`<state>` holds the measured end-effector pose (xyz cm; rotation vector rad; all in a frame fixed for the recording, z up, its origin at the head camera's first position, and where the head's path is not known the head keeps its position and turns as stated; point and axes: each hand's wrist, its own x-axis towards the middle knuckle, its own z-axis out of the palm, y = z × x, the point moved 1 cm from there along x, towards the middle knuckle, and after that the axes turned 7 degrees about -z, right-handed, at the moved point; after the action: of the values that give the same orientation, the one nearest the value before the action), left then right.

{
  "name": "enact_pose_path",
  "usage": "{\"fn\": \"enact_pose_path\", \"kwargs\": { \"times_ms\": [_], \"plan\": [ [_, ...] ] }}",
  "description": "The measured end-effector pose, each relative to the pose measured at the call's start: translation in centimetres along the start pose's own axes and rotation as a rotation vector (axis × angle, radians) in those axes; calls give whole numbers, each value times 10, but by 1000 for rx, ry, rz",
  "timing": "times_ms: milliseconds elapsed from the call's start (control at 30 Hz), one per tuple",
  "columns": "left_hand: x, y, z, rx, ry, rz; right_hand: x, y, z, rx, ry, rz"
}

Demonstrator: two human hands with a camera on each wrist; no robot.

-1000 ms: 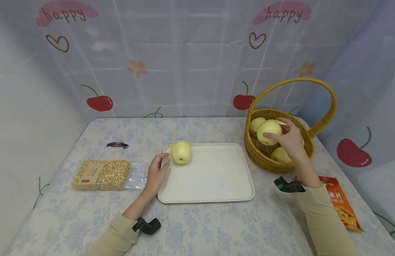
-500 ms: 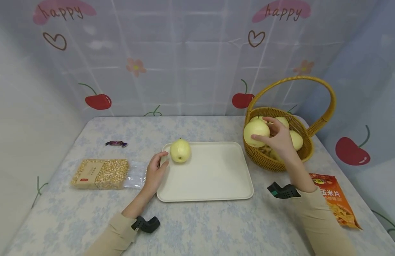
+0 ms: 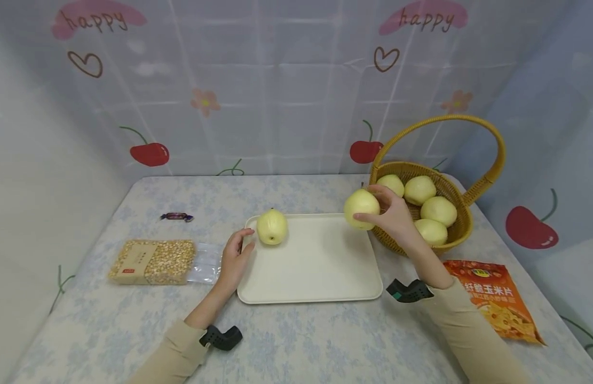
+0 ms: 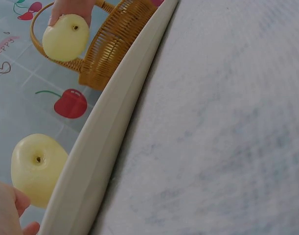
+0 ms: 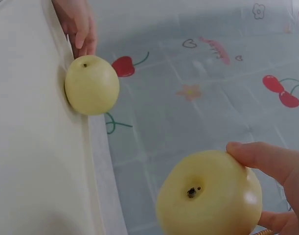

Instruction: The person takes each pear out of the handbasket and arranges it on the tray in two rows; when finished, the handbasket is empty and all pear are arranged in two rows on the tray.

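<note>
My right hand (image 3: 398, 220) grips a pale yellow pear (image 3: 361, 209) between thumb and fingers, above the far right corner of the white tray (image 3: 315, 269). In the right wrist view this held pear (image 5: 208, 196) shows its dark blossom end. At the tray's left rim my left hand (image 3: 235, 260) rests with relaxed fingers, right beside a second pear (image 3: 272, 228) at the far left corner. The left wrist view shows its fingertips close to that pear (image 4: 37, 169). A wicker basket (image 3: 388, 239) with several more pears (image 3: 437, 211) stands right of the tray.
A bag of corn kernels (image 3: 168, 261) lies left of the tray, with a wrapped candy (image 3: 176, 216) behind it. An orange snack bag (image 3: 498, 301) lies in front of the basket, beside my right sleeve. The basket's tall handle (image 3: 500, 154) arches over it. A printed curtain (image 3: 296, 106) hangs behind the table.
My right hand has lifted the pear out of the basket and carried it left to above the tray's right end. The left hand and the tray's pear have stayed put.
</note>
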<state>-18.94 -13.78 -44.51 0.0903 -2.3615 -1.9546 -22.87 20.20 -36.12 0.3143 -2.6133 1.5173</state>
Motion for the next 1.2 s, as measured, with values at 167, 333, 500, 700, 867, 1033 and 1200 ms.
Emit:
{"fn": "enact_pose_path", "kwargs": {
  "times_ms": [167,333,500,700,867,1033,1200],
  "plan": [
    [1,-1,0,5,-3,-10,8,1,18,48,-37,-3],
    [0,-1,-1,-5,-2,3,16,4,37,76,-65,7],
    [0,-3,0,-7,3,11,21,5,57,70,-112,9],
    [-1,-3,2,17,12,2,27,8,79,51,-139,20],
    [-1,-2,2,20,21,10,30,10,93,22,-155,22],
    [-1,-2,1,19,21,18,32,13,103,20,-187,9],
    [1,-3,0,19,19,30,31,12,108,22,-206,16]
  ]
}}
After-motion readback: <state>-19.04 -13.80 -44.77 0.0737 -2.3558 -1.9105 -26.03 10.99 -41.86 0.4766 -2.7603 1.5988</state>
